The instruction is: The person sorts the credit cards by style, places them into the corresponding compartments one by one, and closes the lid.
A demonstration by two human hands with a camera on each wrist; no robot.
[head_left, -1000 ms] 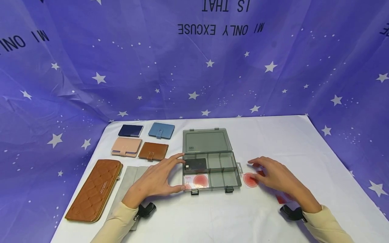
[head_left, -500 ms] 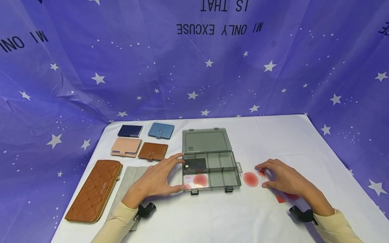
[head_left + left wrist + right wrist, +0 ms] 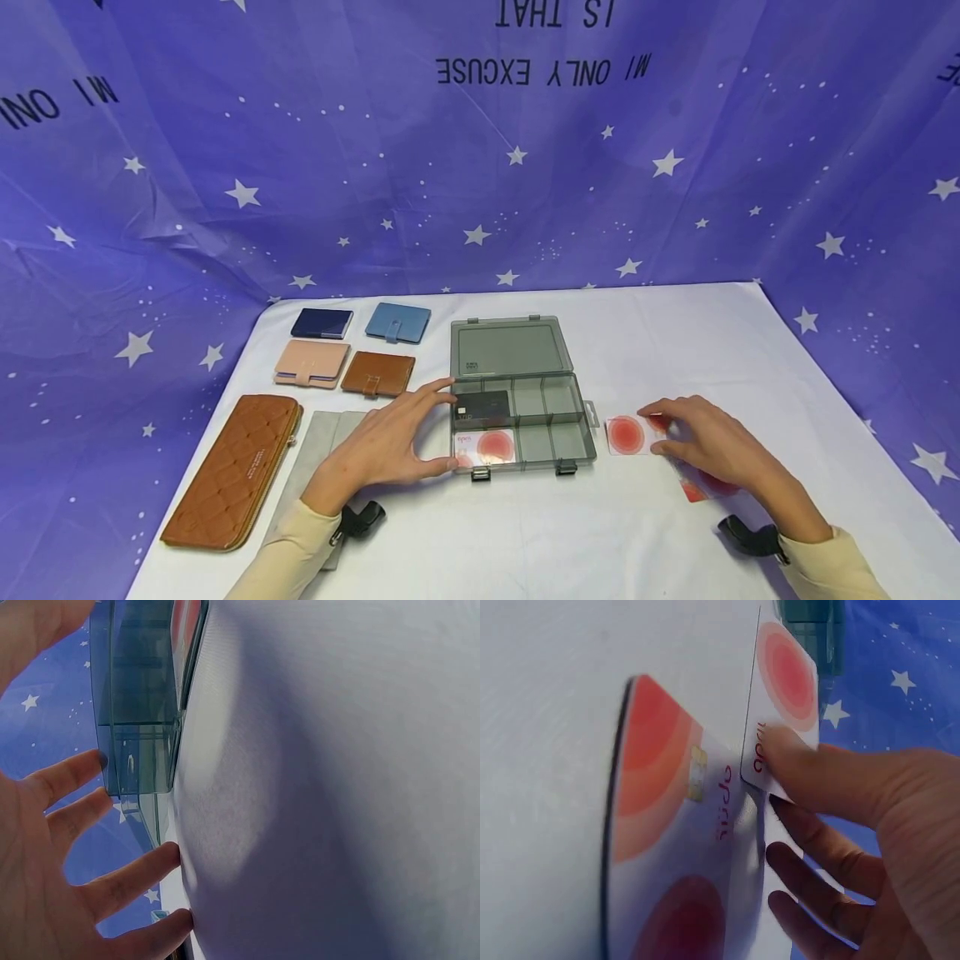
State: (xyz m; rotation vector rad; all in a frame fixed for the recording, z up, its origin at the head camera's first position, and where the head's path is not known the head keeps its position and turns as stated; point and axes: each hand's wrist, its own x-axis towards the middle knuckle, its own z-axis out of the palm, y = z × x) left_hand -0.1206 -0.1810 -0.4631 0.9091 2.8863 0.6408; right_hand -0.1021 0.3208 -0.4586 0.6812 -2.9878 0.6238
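Head view: the right hand (image 3: 708,446) pinches a white card with a red disc (image 3: 630,435) by its right end, thumb on top and fingers curled beneath, just off the three-o'clock side of the grey compartment box (image 3: 521,417). The card's far end sits near the box's side tab; whether it touches the white tabletop (image 3: 675,350) cannot be told. More red-and-white cards (image 3: 701,486) lie under the wrist, mostly hidden by the hand. The left hand (image 3: 382,442) spreads relaxed fingers against the box's nine-o'clock wall, holding nothing. Inside the box, a black card (image 3: 483,406) fills the far-left compartment and a second red-disc card (image 3: 486,447) the near-left one; the other compartments look bare through the tinted plastic. The open lid (image 3: 510,348) lies flat at twelve o'clock.

At ten o'clock lie four small wallets: navy (image 3: 322,323), blue (image 3: 398,322), pink (image 3: 312,364), tan (image 3: 378,373). A long quilted brown wallet (image 3: 234,471) lies at eight o'clock beside a grey pouch (image 3: 318,458), partly covered by the left forearm.

The right wrist view shows the thumb pressing the held card's printed end, with a chip card (image 3: 682,825) blurred beneath. In the left wrist view, only the box's corner and fingertips show.
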